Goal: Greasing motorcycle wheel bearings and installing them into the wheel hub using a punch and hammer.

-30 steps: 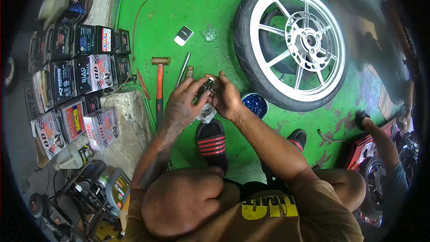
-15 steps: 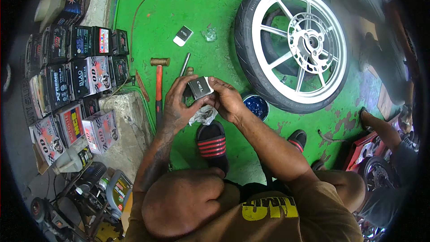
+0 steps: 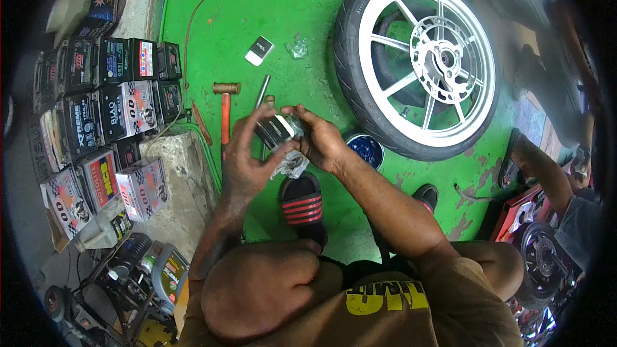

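My left hand [image 3: 247, 154] grips a small black-and-white cardboard box [image 3: 275, 131] between its thumb and fingertips, with the box tilted. Against the box's right end, my right hand [image 3: 323, 140] has its fingers curled on a clear plastic packet [image 3: 297, 126], mostly hidden by them. Below the hands lies a crumpled whitish rag [image 3: 291, 164]. A similar small box [image 3: 259, 51] rests on the green floor farther off, beside a crumpled clear plastic bag [image 3: 297, 47].
A white spoked wheel with its tyre [image 3: 353, 58] lies at the right, next to a tub of dark blue grease [image 3: 366, 151]. On the left are a hammer [image 3: 225, 112], a metal rod [image 3: 263, 90] and stacked battery boxes [image 3: 138, 109]. Another person's leg [image 3: 540, 173] shows at the right.
The box has tilted and shifted slightly left and down. My left fingers have spread wider around it, and clear plastic now shows at its right end by my right fingers.
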Tool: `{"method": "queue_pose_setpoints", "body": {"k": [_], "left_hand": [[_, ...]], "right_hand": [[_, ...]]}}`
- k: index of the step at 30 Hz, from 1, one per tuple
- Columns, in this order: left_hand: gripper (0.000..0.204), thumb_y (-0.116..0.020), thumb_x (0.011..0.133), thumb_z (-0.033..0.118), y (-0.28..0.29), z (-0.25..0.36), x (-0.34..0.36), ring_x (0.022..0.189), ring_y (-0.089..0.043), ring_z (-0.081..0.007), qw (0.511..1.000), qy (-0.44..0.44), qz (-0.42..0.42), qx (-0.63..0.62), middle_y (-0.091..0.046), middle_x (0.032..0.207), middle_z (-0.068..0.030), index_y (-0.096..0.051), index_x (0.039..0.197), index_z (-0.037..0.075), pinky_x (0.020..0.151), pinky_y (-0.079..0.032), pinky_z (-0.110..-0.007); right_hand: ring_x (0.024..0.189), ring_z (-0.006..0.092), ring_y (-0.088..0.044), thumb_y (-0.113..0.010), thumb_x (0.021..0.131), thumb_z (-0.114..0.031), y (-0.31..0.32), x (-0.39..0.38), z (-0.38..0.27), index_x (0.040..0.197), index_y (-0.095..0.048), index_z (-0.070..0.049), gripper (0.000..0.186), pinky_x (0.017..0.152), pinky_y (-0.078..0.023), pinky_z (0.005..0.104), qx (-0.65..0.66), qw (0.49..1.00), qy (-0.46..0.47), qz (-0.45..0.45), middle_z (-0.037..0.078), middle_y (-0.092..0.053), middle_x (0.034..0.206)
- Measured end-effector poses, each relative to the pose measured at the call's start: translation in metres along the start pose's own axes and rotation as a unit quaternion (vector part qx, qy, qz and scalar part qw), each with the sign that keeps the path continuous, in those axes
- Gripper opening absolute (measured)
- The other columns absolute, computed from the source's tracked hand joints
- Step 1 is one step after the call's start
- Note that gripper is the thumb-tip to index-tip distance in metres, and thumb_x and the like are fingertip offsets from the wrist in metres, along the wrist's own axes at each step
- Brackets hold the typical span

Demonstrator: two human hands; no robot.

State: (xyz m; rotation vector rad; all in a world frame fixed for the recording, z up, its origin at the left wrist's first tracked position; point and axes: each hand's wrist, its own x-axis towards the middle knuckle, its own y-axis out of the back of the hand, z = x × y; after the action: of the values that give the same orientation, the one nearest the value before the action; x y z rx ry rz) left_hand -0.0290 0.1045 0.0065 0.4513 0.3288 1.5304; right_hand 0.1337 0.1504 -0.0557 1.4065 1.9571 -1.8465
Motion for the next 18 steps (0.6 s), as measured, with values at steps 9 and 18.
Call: {"method": "queue_pose_setpoints", "body": {"k": [9, 18], "left_hand": [[0.067, -0.078, 0.084, 0.008, -0.012, -0.053, 0.033, 0.120, -0.057, -0.0233, 0.977, 0.113, 0.069, -0.168, -0.054, 0.132, -0.0144, -0.044, 0.140, 0.002, 0.101, -0.048, -0.036], [0.022, -0.069, 0.093, 0.011, -0.022, -0.026, 0.027, 0.091, -0.064, -0.0112, 0.961, 0.175, -0.142, -0.158, -0.066, 0.100, -0.0044, -0.064, 0.112, 0.003, 0.079, -0.053, -0.027]], "right_hand": [[0.106, 0.0203, -0.062, -0.061, 0.093, -0.001, 0.018, -0.028, -0.003, 0.134, -0.049, -0.004, 0.042, 0.093, -0.054, 0.0351, -0.076, 0.992, 0.074, 0.069, 0.009, -0.062, 0.109], [0.097, 0.0107, -0.062, -0.072, 0.089, -0.003, 0.026, -0.035, -0.016, 0.128, -0.055, -0.005, 0.043, 0.087, -0.051, 0.0250, -0.247, 0.959, 0.143, 0.006, 0.001, -0.065, 0.101]]}}
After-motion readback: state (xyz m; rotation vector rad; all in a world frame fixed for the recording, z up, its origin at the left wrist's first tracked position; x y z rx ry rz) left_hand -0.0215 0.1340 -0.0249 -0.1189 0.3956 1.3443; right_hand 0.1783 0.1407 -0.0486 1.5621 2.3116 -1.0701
